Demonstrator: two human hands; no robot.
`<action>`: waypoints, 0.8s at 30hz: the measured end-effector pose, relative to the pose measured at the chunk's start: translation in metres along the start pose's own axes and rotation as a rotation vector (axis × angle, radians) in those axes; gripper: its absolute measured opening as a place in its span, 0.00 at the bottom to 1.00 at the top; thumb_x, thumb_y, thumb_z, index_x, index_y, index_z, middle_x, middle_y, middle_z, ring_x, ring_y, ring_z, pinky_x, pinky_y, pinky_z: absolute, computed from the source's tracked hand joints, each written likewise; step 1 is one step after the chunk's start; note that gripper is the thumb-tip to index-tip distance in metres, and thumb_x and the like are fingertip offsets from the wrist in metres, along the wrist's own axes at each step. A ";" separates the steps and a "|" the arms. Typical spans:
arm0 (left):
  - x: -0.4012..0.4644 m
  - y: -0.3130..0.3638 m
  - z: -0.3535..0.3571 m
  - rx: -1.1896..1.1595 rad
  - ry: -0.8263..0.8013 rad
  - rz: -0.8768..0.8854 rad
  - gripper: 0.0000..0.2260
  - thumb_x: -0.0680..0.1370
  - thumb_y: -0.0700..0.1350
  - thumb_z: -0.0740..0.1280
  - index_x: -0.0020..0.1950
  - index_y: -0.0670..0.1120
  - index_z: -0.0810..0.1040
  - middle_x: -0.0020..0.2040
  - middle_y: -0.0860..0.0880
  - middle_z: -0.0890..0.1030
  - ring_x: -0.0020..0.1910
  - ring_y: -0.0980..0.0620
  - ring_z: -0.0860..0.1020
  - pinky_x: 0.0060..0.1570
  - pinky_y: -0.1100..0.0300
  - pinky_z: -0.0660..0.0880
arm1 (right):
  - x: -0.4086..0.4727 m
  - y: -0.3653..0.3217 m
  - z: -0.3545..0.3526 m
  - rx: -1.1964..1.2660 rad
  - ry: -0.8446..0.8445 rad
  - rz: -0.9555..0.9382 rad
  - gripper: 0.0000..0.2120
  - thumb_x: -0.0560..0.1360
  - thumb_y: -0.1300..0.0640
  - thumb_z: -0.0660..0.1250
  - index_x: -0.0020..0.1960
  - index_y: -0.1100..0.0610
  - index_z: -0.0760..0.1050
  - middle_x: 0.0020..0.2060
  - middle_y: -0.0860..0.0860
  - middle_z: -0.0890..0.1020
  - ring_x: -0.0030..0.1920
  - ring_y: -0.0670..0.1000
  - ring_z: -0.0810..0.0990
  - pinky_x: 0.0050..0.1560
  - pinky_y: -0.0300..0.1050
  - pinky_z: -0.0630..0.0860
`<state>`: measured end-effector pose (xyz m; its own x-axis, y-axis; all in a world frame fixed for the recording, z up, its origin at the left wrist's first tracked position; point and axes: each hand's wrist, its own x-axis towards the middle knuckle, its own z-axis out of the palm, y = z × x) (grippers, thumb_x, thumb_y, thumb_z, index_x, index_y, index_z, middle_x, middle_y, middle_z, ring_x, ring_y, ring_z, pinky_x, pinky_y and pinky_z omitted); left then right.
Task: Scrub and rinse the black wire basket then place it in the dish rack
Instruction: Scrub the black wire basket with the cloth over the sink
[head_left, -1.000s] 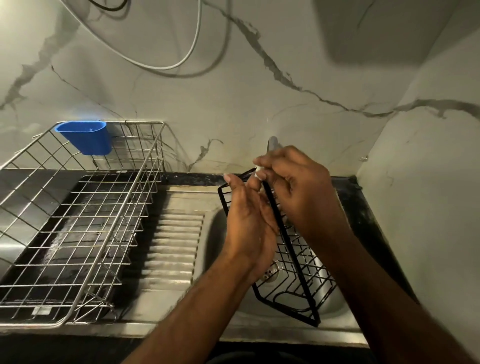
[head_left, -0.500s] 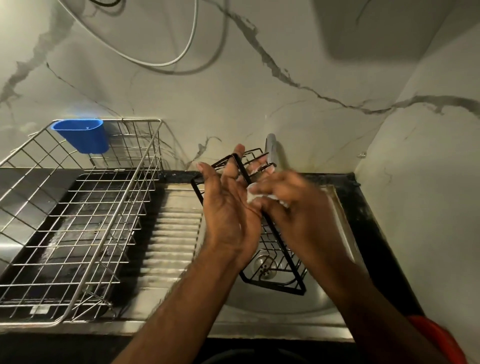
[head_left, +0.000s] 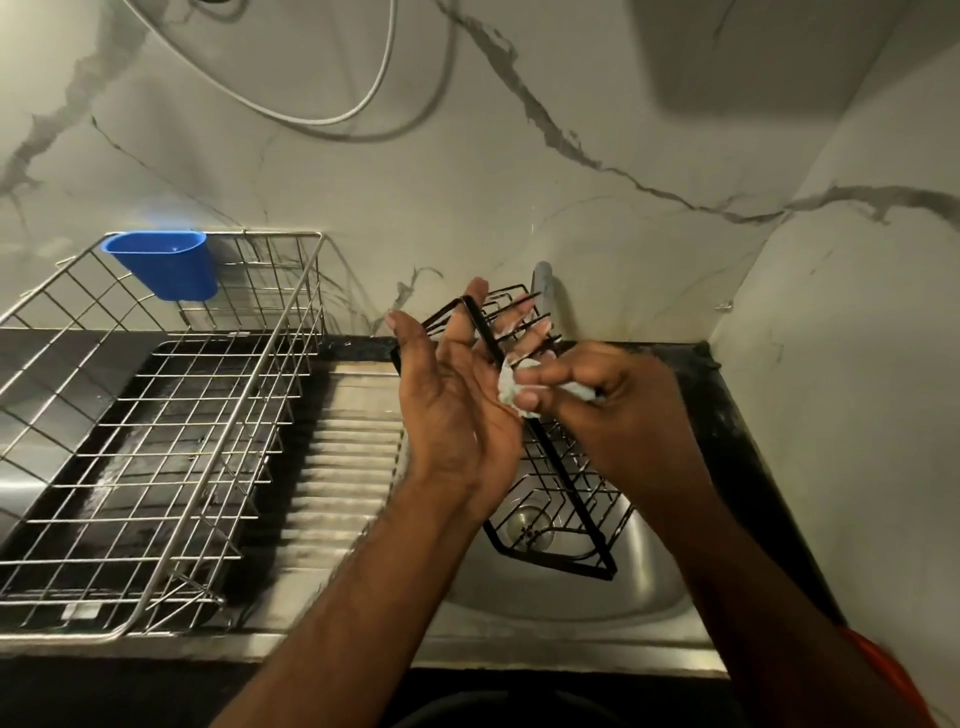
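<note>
Both hands on black wire basket (head_left: 558, 499) above sink (head_left: 566, 597).

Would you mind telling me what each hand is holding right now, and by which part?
The left hand supports the black wire basket at its upper end, straight fingers through the wires. The right hand pinches a white scrub pad.

The black wire basket (head_left: 558, 499) is long and narrow, made of thin bars with a flat rim, and hangs tilted over the sink, its near end low above the drain and its far end raised toward the wall. The dish rack (head_left: 156, 431) is silver wire, standing to the left, a blue cup clipped to its back corner.
</note>
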<state>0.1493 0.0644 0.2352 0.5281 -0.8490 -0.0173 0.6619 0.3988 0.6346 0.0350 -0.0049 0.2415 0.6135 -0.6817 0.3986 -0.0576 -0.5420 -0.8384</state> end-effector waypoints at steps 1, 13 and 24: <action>0.001 0.001 -0.001 -0.019 0.009 -0.001 0.42 0.77 0.74 0.52 0.79 0.45 0.66 0.71 0.34 0.74 0.72 0.35 0.72 0.57 0.43 0.78 | -0.002 0.000 -0.001 0.068 0.036 0.006 0.08 0.70 0.59 0.76 0.48 0.56 0.85 0.44 0.47 0.86 0.47 0.44 0.85 0.48 0.39 0.81; 0.011 0.008 -0.011 -0.121 -0.050 0.058 0.32 0.78 0.74 0.49 0.69 0.51 0.69 0.65 0.40 0.71 0.65 0.39 0.70 0.68 0.34 0.67 | -0.023 0.006 0.001 -0.172 -0.015 0.016 0.07 0.72 0.54 0.75 0.49 0.49 0.85 0.44 0.43 0.83 0.47 0.40 0.80 0.45 0.27 0.72; 0.014 0.011 -0.001 -0.029 0.003 0.146 0.32 0.78 0.73 0.49 0.67 0.50 0.69 0.61 0.40 0.72 0.62 0.40 0.71 0.62 0.40 0.70 | -0.033 0.016 0.023 -0.839 -0.140 -0.063 0.35 0.70 0.64 0.75 0.73 0.55 0.67 0.61 0.54 0.78 0.54 0.51 0.79 0.47 0.37 0.71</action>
<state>0.1638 0.0571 0.2413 0.6215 -0.7801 0.0718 0.5928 0.5282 0.6080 0.0319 0.0202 0.2063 0.7237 -0.6008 0.3396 -0.5504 -0.7993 -0.2411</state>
